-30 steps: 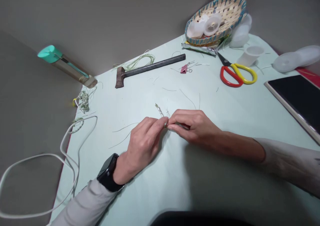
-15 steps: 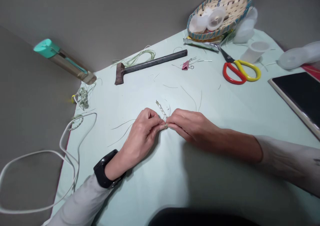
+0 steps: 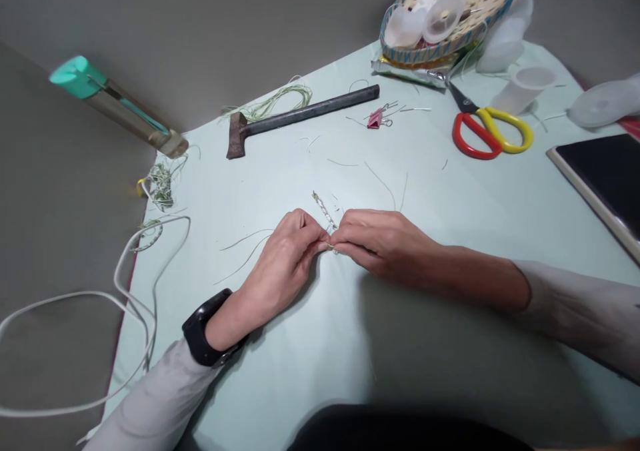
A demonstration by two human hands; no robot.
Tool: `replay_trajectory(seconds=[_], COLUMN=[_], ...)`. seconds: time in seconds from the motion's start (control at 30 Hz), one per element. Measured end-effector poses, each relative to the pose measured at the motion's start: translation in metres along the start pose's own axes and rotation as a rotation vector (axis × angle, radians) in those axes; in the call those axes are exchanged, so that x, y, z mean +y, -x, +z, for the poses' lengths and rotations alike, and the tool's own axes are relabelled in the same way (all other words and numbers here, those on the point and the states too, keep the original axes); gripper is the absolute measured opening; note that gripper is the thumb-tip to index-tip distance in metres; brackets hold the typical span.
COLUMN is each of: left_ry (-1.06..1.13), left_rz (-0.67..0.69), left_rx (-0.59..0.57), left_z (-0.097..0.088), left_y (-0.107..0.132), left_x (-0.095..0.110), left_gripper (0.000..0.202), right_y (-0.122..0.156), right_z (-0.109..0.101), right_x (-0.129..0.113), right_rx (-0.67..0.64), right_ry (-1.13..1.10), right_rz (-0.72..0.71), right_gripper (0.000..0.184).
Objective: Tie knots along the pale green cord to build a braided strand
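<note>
A narrow braided strip (image 3: 323, 206) of pale and green strands rises from between my fingertips and tilts to the upper left. My left hand (image 3: 284, 256) is closed in a pinch on the strands at its lower end. Touching those fingertips, my right hand (image 3: 387, 243) pinches the same piece from the other side. Thin strands (image 3: 245, 239) trail out on the table to the left of my left hand. The fingertips hide just how the strands cross. A dark watch (image 3: 205, 328) is on my left wrist.
Behind the hands lie a hammer (image 3: 310, 112), a coil of green strands (image 3: 285, 98) and a pink binder clip (image 3: 375, 118). Scissors (image 3: 477, 134), a woven basket (image 3: 430, 54) and a phone (image 3: 600, 178) are to the right. A bottle (image 3: 125, 111) and white cable (image 3: 120, 281) occupy the left.
Both hands keep their pinch on the braided strip, with only small shifts of the fingertips. The whole view has shifted slightly, so the table things sit a little higher.
</note>
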State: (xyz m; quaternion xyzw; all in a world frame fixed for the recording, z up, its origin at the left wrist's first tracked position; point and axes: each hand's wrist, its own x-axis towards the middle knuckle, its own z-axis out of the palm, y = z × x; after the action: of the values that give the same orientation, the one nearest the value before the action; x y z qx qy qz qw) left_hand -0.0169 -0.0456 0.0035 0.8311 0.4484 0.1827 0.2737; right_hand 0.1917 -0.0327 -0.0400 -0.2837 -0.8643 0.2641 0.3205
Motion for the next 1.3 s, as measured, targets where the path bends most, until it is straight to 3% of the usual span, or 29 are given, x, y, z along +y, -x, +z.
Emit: replay_trajectory(seconds=[0.1, 0.27, 0.33, 0.5, 0.7, 1.3], left_ry=[-0.038, -0.182, -0.226, -0.223, -0.143, -0.031], left_rz=[0.035, 0.105, 0.104, 0.069, 0.019, -0.076], left_rx=[0.055, 0.325, 0.382, 0.302, 0.381, 0.239], left_z=[0.003, 0.006, 0.008, 0.021, 0.032, 0.012], left_y=[0.0, 0.006, 0.012, 0.022, 0.016, 0.025], left_x=[-0.002, 0.001, 0.008, 0.021, 0.016, 0.021], left_gripper=[0.016, 0.01, 0.013, 0.007, 0.003, 0.015], right_y=[-0.003, -0.007, -0.008, -0.01, -0.01, -0.003], right_z=[-0.003, -0.01, -0.012, -0.014, -0.012, -0.006], right_x=[-0.001, -0.005, -0.006, -0.011, -0.014, -0.008], right_rx=[-0.004, -0.01, -0.008, 0.003, 0.028, 0.06], right_ry=[-0.061, -0.187, -0.238, -0.345, -0.395, -0.208], right_rz=[0.068, 0.188, 0.241, 0.348, 0.363, 0.163], right_gripper=[0.019, 0.014, 0.014, 0.014, 0.016, 0.012])
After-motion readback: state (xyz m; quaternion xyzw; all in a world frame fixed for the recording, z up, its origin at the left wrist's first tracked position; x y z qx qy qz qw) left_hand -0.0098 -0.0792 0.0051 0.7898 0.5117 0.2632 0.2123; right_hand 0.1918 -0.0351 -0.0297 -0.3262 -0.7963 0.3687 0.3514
